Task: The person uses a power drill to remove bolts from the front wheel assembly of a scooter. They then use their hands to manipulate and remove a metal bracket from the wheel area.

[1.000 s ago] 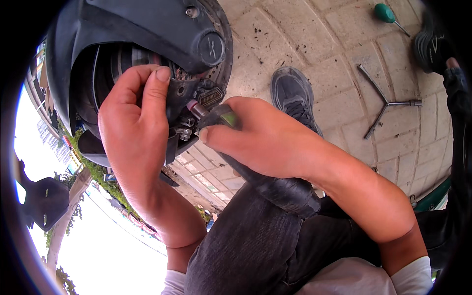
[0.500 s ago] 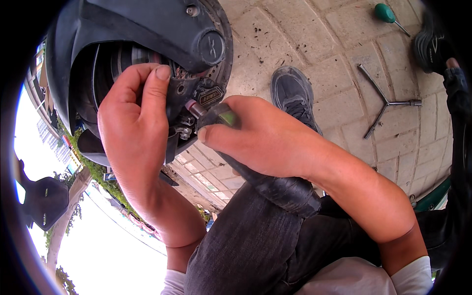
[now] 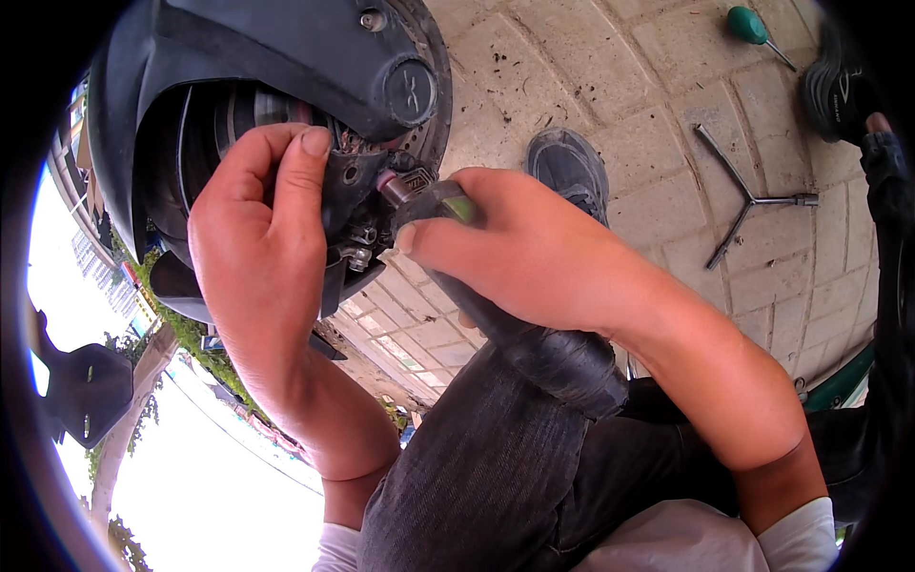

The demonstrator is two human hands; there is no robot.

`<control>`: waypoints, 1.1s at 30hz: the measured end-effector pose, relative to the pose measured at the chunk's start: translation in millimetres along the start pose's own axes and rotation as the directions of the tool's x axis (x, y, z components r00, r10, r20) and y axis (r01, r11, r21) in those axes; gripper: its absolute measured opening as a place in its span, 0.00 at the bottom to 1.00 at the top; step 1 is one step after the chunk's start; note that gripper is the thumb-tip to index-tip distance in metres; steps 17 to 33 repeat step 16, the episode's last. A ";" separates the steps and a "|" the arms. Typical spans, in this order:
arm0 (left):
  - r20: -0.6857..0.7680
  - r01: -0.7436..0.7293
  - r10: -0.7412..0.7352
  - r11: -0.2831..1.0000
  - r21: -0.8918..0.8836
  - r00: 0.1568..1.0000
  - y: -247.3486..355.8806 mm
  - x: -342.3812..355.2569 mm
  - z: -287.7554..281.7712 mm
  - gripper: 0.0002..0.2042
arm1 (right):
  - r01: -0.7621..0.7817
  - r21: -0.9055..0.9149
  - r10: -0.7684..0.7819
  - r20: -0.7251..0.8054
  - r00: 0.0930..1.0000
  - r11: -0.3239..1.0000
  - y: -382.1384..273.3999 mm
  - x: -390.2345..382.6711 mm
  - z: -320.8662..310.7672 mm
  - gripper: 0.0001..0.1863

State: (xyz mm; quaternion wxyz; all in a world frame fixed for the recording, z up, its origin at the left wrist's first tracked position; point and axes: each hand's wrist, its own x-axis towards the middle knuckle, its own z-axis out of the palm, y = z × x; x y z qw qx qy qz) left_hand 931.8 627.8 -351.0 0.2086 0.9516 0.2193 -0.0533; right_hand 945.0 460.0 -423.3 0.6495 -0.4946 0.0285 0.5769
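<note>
My right hand [image 3: 538, 262] is wrapped round a black cordless power wrench [image 3: 562, 372] with a green patch near its head. The metal socket [image 3: 396, 190] on its nose points up and left toward the dark brake caliper [image 3: 355, 181]; whether it touches anything there cannot be made out. My left hand [image 3: 259, 219] is closed in a pinch, thumb against forefinger, in front of the wheel opening under the black plastic fender [image 3: 257, 48]. What its fingertips hold, if anything, is hidden. Metal bolt fittings [image 3: 359, 255] show between the two hands.
On the paving lie a three-armed socket wrench [image 3: 751, 200] and a green-handled screwdriver [image 3: 746, 26]. A dark shoe [image 3: 569, 170] rests beyond my right hand, and another black shoe [image 3: 827, 95] is at the far right. My knee [image 3: 477, 458] is below the tool.
My right hand has shifted slightly right with the power wrench, drawing its socket right and a little up. My left hand has stayed where it was.
</note>
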 end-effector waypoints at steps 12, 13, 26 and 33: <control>0.011 0.019 -0.019 1.000 -0.008 1.000 0.8 0.5 -0.4 0.09 | 0.022 0.050 -0.023 0.037 0.999 0.999 3.7 0.8 -1.7 0.20; 0.010 0.030 -0.030 0.999 -0.017 0.999 1.8 0.4 -0.8 0.09 | 0.040 0.069 -0.043 0.052 0.998 0.997 5.6 1.4 -1.0 0.21; 0.009 -0.020 0.020 1.000 0.006 1.000 -1.0 0.8 -0.8 0.08 | -0.023 0.044 0.023 0.013 1.000 0.999 -0.1 0.1 -3.9 0.20; 0.009 -0.020 0.020 1.000 0.006 1.000 -1.0 0.8 -0.8 0.08 | -0.023 0.044 0.023 0.013 1.000 0.999 -0.1 0.1 -3.9 0.20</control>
